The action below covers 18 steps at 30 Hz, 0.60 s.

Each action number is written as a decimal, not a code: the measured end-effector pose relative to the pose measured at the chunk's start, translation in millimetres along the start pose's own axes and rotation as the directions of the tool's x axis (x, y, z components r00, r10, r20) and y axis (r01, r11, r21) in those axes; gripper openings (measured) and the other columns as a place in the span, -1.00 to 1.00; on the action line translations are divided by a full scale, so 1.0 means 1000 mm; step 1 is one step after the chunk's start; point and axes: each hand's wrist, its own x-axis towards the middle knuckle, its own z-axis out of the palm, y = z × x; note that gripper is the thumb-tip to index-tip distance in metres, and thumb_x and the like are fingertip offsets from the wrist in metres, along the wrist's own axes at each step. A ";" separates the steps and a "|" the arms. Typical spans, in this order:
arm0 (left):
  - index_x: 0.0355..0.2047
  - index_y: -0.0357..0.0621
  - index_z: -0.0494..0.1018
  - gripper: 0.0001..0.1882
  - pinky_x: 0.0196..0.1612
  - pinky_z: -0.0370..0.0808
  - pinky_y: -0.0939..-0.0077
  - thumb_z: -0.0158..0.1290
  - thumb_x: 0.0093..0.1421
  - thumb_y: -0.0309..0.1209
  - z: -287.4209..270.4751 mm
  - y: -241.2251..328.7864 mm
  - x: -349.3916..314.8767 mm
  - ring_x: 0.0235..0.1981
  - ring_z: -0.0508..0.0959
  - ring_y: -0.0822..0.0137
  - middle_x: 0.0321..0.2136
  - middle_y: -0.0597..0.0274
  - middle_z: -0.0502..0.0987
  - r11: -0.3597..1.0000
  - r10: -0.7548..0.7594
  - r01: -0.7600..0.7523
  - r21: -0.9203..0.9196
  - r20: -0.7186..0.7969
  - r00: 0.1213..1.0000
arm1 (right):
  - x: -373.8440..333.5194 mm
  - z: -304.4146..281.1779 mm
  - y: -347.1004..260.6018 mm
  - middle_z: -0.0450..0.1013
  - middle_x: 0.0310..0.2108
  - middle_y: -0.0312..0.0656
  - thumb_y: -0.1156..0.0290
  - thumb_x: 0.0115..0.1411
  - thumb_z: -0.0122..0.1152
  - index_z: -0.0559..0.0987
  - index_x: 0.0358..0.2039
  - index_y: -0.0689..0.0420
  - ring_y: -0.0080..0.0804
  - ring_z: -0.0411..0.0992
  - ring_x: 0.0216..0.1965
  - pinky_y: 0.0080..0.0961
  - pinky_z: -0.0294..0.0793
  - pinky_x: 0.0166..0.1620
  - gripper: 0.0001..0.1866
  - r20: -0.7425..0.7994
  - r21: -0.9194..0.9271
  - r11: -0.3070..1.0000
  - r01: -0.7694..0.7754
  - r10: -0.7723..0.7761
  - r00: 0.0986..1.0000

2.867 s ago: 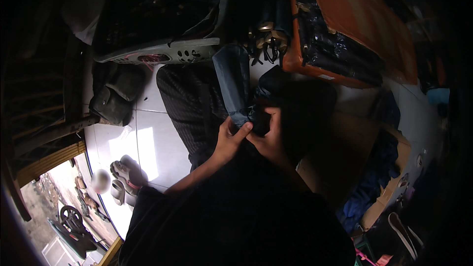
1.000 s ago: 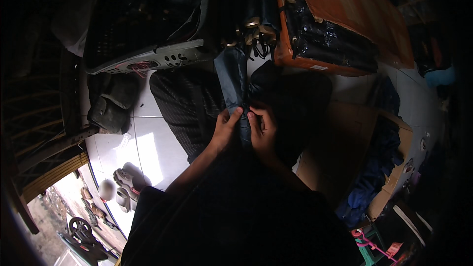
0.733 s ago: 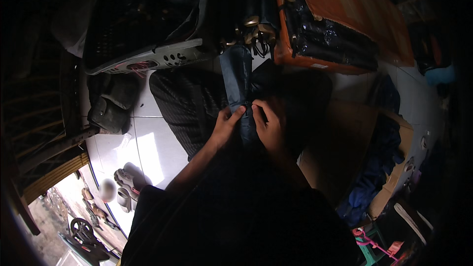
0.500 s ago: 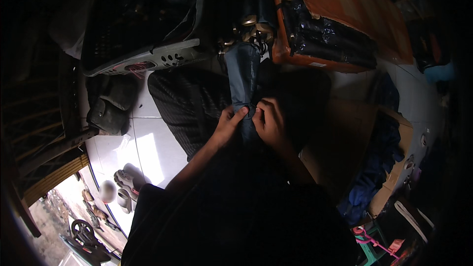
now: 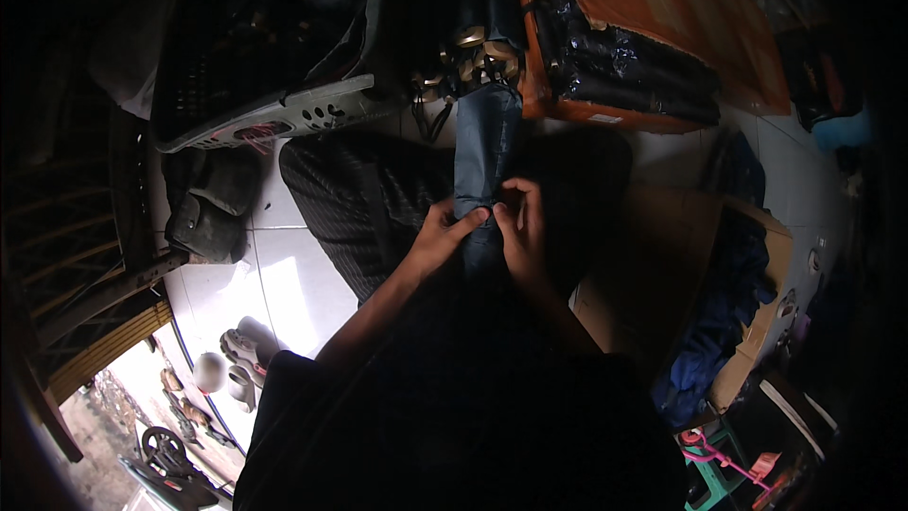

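While one left hand (image 5: 438, 238) pinches one blue fabric bundle (image 5: 485, 149), one right hand (image 5: 522, 235) touching it, grip unclear.

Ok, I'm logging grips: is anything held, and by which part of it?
Yes, the blue bundle: the left hand holds it where it gathers in, below the wide part. The right hand is at the same spot, its grip unclear.

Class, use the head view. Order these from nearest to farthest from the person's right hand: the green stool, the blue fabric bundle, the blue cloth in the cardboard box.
1. Blue fabric bundle: right at the right hand, extending ahead.
2. Blue cloth: to the right, inside the cardboard box.
3. Green stool: farthest, at the picture's lower right.
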 end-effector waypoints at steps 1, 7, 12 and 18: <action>0.14 -0.46 0.10 -0.17 0.08 0.34 0.39 0.17 0.13 -0.04 -0.004 -0.003 0.003 0.00 0.39 0.24 -0.04 -0.06 0.36 1.000 -0.001 0.000 0.008 0.100 0.995 | -0.001 -0.001 0.003 0.34 -0.21 -0.18 0.44 0.18 0.15 0.38 -0.12 0.22 -0.45 0.34 -0.14 -0.51 0.32 -0.09 -0.72 0.018 -0.006 1.000 -0.022 0.023 1.000; -0.01 -0.41 0.34 -0.39 0.05 0.35 0.44 0.15 0.16 -0.09 0.002 -0.004 -0.007 -0.06 0.44 0.32 -0.14 0.05 0.46 0.998 -0.005 0.003 -0.062 -0.020 1.000 | -0.001 -0.006 -0.006 0.32 -0.12 -0.18 0.42 0.14 0.21 0.37 -0.06 0.18 -0.44 0.29 -0.03 -0.48 0.26 0.06 -0.63 0.104 0.163 0.965 -0.204 0.188 0.977; -0.03 -0.38 0.38 -0.42 0.06 0.33 0.43 0.14 0.17 -0.09 -0.002 -0.004 -0.004 -0.04 0.42 0.32 -0.11 0.07 0.44 0.999 0.037 -0.037 0.002 0.083 0.996 | -0.001 -0.009 -0.007 0.32 -0.11 -0.18 0.48 0.10 0.24 0.38 -0.09 0.18 -0.46 0.28 -0.02 -0.50 0.30 0.01 -0.64 0.132 0.300 0.913 -0.276 0.247 0.960; -0.03 -0.36 0.39 -0.47 0.00 0.38 0.49 0.14 0.17 -0.15 0.010 0.004 -0.009 -0.11 0.46 0.35 -0.21 0.14 0.49 0.997 0.066 -0.067 -0.040 -0.018 0.998 | -0.015 -0.002 0.017 0.34 -0.13 -0.18 0.55 0.14 0.21 0.38 -0.09 0.13 -0.48 0.34 -0.13 -0.50 0.36 -0.06 -0.68 -0.039 0.032 0.999 0.028 -0.027 0.999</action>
